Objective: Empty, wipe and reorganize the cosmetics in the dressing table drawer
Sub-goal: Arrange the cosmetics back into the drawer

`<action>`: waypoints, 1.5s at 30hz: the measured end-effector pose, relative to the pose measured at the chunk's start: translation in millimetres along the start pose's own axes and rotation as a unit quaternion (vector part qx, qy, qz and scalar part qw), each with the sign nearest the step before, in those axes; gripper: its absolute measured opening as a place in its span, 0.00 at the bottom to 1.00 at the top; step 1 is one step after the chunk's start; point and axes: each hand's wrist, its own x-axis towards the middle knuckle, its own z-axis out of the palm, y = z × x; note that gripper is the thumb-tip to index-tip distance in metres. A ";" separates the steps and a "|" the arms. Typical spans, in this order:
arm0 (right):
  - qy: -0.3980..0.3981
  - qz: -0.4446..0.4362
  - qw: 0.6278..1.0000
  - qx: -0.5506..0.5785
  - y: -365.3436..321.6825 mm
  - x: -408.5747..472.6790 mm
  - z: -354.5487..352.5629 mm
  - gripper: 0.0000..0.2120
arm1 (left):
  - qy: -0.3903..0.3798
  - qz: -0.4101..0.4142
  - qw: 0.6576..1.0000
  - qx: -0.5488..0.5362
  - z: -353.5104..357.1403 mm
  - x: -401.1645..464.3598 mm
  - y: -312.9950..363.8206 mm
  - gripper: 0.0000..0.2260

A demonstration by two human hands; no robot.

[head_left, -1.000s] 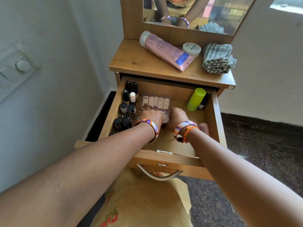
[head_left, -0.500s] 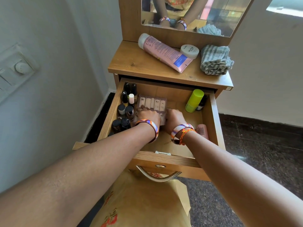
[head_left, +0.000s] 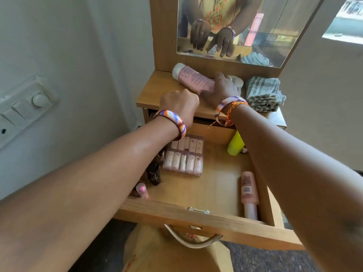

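hands are up on the tabletop [head_left: 157,95]: my right hand [head_left: 223,91] grips the pink tube [head_left: 193,78] to return it to the drawer [head_left: 216,185]; my left hand [head_left: 179,104] is curled, contents not visible.

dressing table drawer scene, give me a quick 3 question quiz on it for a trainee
1. True or false: the right hand lies on the pink tube on the tabletop.
2. Multiple choice: where is the clear case of lipsticks? A) on the tabletop B) on the drawer floor C) in the left hand
3. Fill in: the folded striped ____ sits at the tabletop's right end.

Key
1. True. Its fingers lie over the tube's lower end.
2. B. The case lies flat near the back left of the drawer.
3. Cloth.
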 end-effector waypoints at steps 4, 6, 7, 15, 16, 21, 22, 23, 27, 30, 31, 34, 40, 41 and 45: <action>-0.066 0.012 0.997 -0.032 4.2 26.0 9.9 0.25 | 0.051 -0.003 0.999 -0.005 9.6 3.7 -16.6 0.10; -0.072 -0.002 0.996 -0.053 9.6 24.3 10.0 0.23 | 0.084 -0.001 0.996 -0.025 12.8 4.2 -20.2 0.12; -0.076 -0.013 0.995 -0.066 12.4 20.2 8.2 0.20 | 0.094 0.003 0.995 -0.037 14.5 5.2 -20.5 0.14; -0.111 -0.067 0.981 -0.143 27.4 -58.2 -32.0 0.10 | 0.037 0.067 0.995 -0.062 -4.2 -11.8 -3.0 0.37; -0.134 -0.080 0.977 -0.144 28.9 -70.7 -37.9 0.11 | 0.032 0.072 0.995 -0.066 -9.6 -16.3 -1.6 0.35; -0.233 -0.142 0.949 -0.154 37.5 -126.7 -47.9 0.16 | -0.234 0.180 0.945 -0.141 -23.5 -41.1 4.7 0.22; -0.257 -0.157 0.940 -0.158 38.9 -133.7 -43.9 0.17 | -0.286 0.190 0.927 -0.148 -20.3 -45.2 7.0 0.20; -0.278 -0.167 0.932 -0.164 40.2 -139.5 -38.6 0.18 | -0.324 0.194 0.914 -0.149 -15.1 -49.2 9.6 0.20; -0.314 -0.163 0.920 -0.169 46.3 -156.4 -14.2 0.27 | -0.388 0.175 0.890 -0.160 13.8 -65.4 20.3 0.23; -0.374 -0.144 0.907 -0.131 55.2 -159.8 -2.4 0.27 | -0.363 0.165 0.899 -0.182 32.0 -75.9 27.5 0.23; -0.388 -0.127 0.906 -0.109 59.1 -158.8 -0.8 0.28 | -0.351 0.162 0.902 -0.194 37.3 -78.3 30.4 0.23; -0.407 -0.099 0.905 -0.073 71.2 -156.3 2.1 0.28 | -0.344 0.149 0.903 -0.210 48.5 -82.5 38.6 0.25; -0.438 -0.061 0.897 -0.005 76.8 -153.8 13.1 0.34 | -0.378 0.153 0.897 -0.168 50.2 -74.6 36.1 0.27; -0.440 -0.060 0.896 -0.002 77.1 -153.1 15.4 0.35 | -0.383 0.151 0.896 -0.167 49.7 -73.3 34.3 0.28; -0.447 -0.031 0.894 0.023 78.3 -149.0 15.0 0.37 | -0.393 0.138 0.889 -0.188 46.6 -71.3 27.6 0.30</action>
